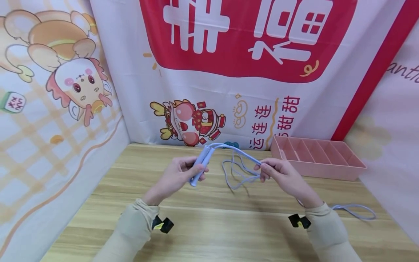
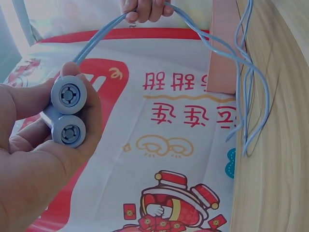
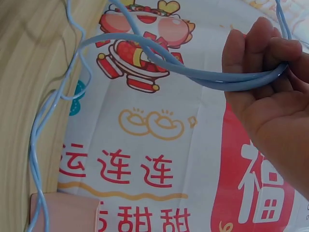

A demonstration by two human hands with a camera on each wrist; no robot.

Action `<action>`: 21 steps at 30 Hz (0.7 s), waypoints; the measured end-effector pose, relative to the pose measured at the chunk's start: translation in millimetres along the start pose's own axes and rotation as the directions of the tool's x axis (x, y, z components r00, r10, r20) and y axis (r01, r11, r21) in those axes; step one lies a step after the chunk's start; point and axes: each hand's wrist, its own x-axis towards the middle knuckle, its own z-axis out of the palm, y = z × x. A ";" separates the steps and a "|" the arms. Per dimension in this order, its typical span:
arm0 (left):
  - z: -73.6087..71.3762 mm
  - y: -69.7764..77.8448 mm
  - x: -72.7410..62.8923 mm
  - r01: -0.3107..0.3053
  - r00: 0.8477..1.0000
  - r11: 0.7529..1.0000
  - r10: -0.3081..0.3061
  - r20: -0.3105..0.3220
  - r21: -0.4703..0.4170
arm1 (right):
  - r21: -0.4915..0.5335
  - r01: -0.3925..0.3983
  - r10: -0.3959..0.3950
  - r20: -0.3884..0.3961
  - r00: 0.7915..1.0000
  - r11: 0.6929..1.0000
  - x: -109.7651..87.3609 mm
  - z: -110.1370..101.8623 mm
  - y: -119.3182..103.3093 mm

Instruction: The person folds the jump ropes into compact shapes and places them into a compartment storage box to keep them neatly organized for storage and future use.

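Both handles of a light blue jump rope lie side by side in my left hand [image 1: 181, 174], thumb across them. In the left wrist view the round ends of the handles [image 2: 69, 95] face the camera. From their upper ends the doubled cord [image 1: 239, 150] arches over to my right hand [image 1: 281, 174], which pinches it between thumb and fingers. Seen from the right wrist, the cord [image 3: 217, 79] bends through the curled fingers. Loose loops [image 1: 234, 187] hang below and between the hands, over the wooden table.
A pink divided box [image 1: 322, 169] stands at the table's back right. Another blue cord loop [image 1: 363, 217] lies on the wooden table [image 1: 222, 233] beyond my right forearm. Printed cloth [image 1: 131, 91] walls the back and both sides.
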 end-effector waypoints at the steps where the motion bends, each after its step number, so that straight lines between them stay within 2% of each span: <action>1: 0.3 -0.5 0.2 0.002 1.000 1.000 -0.002 -0.006 -0.001 | 0.001 -0.007 0.007 -0.002 1.000 1.000 -0.1 0.0 0.8; 8: 7.1 -4.6 4.7 0.016 0.999 1.000 -0.017 0.029 0.026 | -0.019 0.004 -0.005 -0.063 0.998 1.000 0.7 2.7 -0.7; 12: 9.8 -6.2 6.2 0.017 0.999 1.000 -0.017 0.036 0.003 | -0.031 0.019 -0.022 -0.101 0.995 0.999 1.4 3.4 -3.5; 16: 13.4 -8.5 5.7 0.028 0.999 0.999 -0.026 0.047 -0.038 | -0.054 0.019 -0.024 -0.096 0.995 0.998 0.9 5.5 -7.6; 21: 17.7 -11.4 3.5 0.028 0.999 0.999 -0.027 0.040 -0.045 | -0.043 0.021 -0.025 -0.087 0.996 0.999 0.0 12.6 -15.5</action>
